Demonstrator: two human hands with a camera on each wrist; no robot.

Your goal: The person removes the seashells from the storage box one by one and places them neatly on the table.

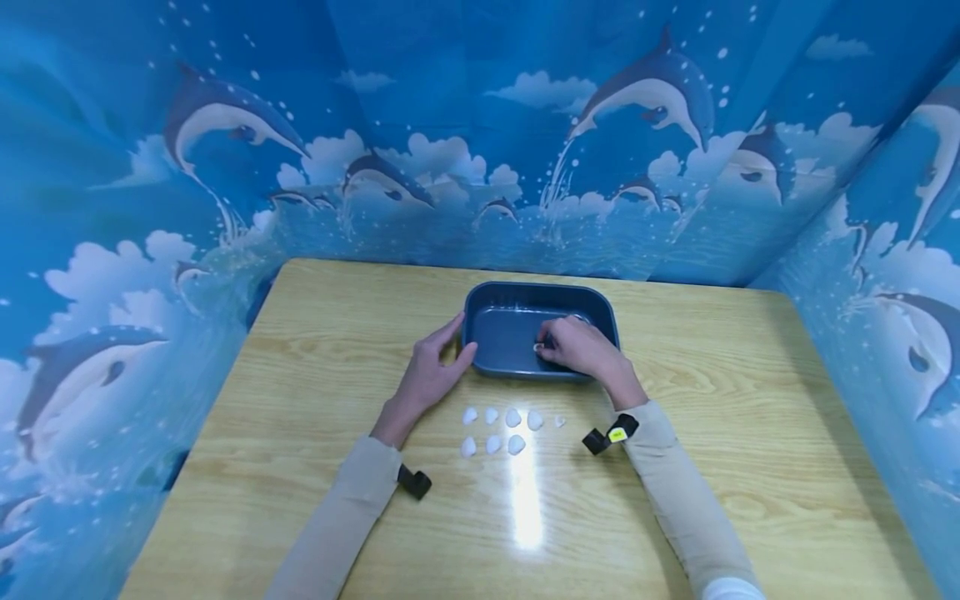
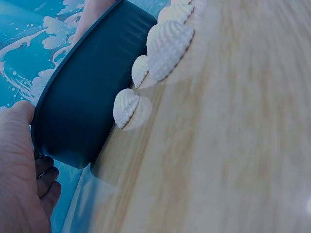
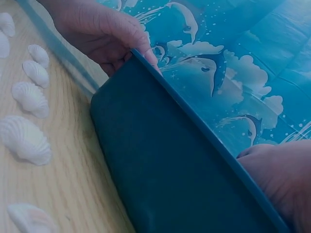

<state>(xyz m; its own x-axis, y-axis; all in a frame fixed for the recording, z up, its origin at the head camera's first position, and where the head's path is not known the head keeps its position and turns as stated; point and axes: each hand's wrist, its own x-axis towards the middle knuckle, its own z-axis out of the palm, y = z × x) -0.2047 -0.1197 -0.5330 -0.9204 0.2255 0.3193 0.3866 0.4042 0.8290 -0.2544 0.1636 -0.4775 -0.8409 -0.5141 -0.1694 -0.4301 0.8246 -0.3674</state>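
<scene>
A dark blue rectangular tub (image 1: pixel 502 367) stands on the table. My left hand (image 1: pixel 431 371) grips its left end, with the thumb at the rim and the other fingers outside the wall, as the right wrist view also shows. My right hand (image 1: pixel 581 346) reaches down inside the tub and pinches a small white seashell (image 1: pixel 537 347), mostly covered by the fingers. In front of the tub lie white ribbed seashells (image 1: pixel 513 417) in two rows, several in the back row and three in the front row. The wrist views show their ridges, as on one seashell (image 2: pixel 125 108).
The wooden table (image 1: pixel 322 333) carries the tub and shells. A blue curtain with dolphins (image 1: pixel 450 208) hangs behind and along both sides. Black wrist cameras (image 1: pixel 415 482) sit on both sleeves. A bright reflection falls on the tabletop in front of the shells.
</scene>
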